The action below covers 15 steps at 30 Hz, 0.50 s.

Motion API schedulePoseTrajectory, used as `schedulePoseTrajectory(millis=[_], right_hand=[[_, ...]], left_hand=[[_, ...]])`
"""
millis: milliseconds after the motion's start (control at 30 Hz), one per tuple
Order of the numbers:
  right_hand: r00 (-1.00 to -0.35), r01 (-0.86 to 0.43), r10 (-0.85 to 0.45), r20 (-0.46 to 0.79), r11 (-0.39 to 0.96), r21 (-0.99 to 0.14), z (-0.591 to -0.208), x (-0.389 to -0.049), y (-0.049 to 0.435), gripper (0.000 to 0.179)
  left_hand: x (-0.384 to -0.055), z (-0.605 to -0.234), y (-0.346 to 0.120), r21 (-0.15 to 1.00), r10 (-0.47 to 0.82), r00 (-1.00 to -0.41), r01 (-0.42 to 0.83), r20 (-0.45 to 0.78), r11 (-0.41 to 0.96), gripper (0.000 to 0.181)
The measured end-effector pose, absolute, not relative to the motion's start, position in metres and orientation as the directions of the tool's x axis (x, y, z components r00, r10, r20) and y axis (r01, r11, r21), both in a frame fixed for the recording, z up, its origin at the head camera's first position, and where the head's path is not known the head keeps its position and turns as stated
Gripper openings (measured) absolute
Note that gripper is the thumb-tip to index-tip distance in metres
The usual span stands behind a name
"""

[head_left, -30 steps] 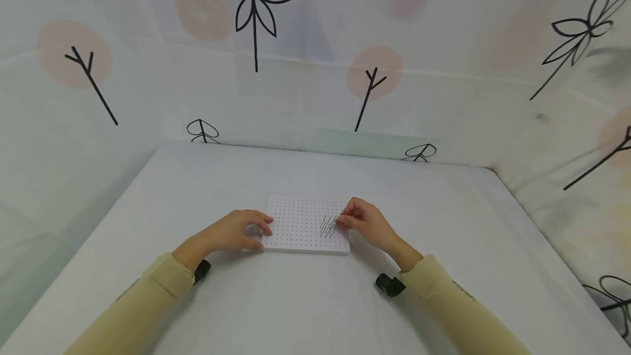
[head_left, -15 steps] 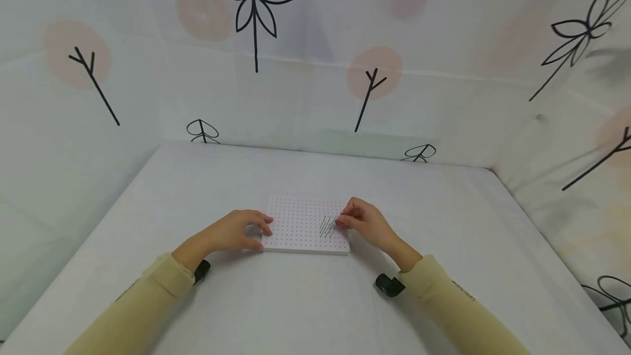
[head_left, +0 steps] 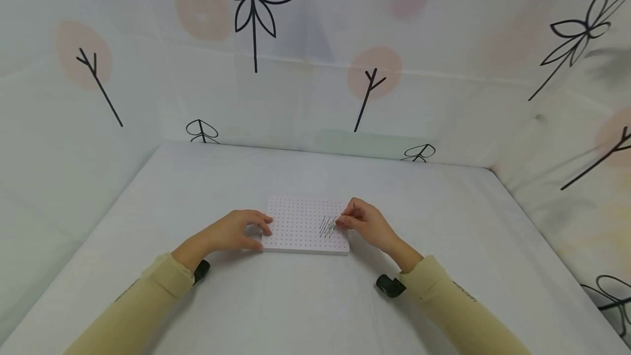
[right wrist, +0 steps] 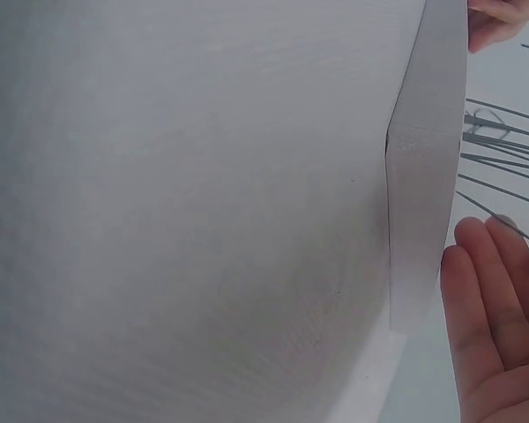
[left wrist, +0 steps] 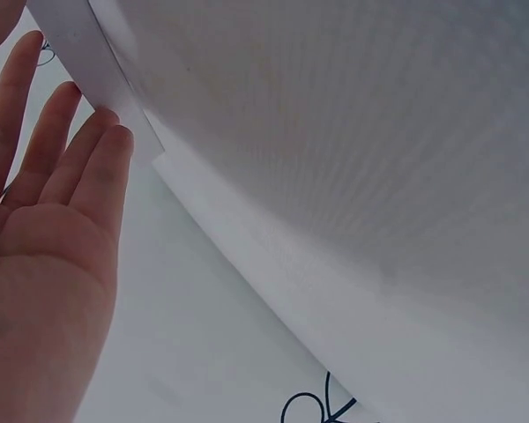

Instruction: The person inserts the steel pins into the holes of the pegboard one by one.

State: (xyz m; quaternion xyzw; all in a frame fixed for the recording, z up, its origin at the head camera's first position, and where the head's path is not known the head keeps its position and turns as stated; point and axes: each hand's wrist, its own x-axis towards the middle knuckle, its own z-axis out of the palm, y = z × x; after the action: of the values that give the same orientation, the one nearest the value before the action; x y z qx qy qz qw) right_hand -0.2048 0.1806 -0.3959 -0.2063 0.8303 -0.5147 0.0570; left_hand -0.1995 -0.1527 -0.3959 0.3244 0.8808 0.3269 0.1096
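A white pegboard (head_left: 296, 229) with rows of small holes lies on the table. Several thin metal pins (head_left: 325, 226) stand slanted in its right part; in the right wrist view the pins (right wrist: 502, 145) rise above the board's edge. My left hand (head_left: 241, 229) rests at the board's left side, fingertips on the edge and thumb by the near corner. Its fingers (left wrist: 101, 167) look nearly straight in the left wrist view. With thumb and index finger my right hand (head_left: 365, 223) pinches a thin pin over the board's right side; the fingertips hide most of it.
A white cloth covers the table (head_left: 305, 300). Behind it hangs a pale curtain (head_left: 305, 97) printed with flowers and twigs. Dark wrist cameras sit under both wrists, the right camera (head_left: 389, 285) close over the cloth.
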Motion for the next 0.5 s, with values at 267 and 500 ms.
schedulePoseTrajectory(millis=[267,500], right_hand=[[-0.906,-0.289,-0.405,0.123,0.381,-0.878,-0.395,-0.2029,0.1812,0.009],[-0.898,-0.313,-0.416,0.145,0.368,-0.875,-0.3943,-0.2015,0.181,0.009]], left_hand=[[-0.1989,-0.3943,-0.1519,0.646,0.645,-0.764,0.501,0.017,0.576,0.022],[-0.1988,-0.3939,-0.1525,0.644,0.641,-0.767,0.499,0.017,0.58,0.022]])
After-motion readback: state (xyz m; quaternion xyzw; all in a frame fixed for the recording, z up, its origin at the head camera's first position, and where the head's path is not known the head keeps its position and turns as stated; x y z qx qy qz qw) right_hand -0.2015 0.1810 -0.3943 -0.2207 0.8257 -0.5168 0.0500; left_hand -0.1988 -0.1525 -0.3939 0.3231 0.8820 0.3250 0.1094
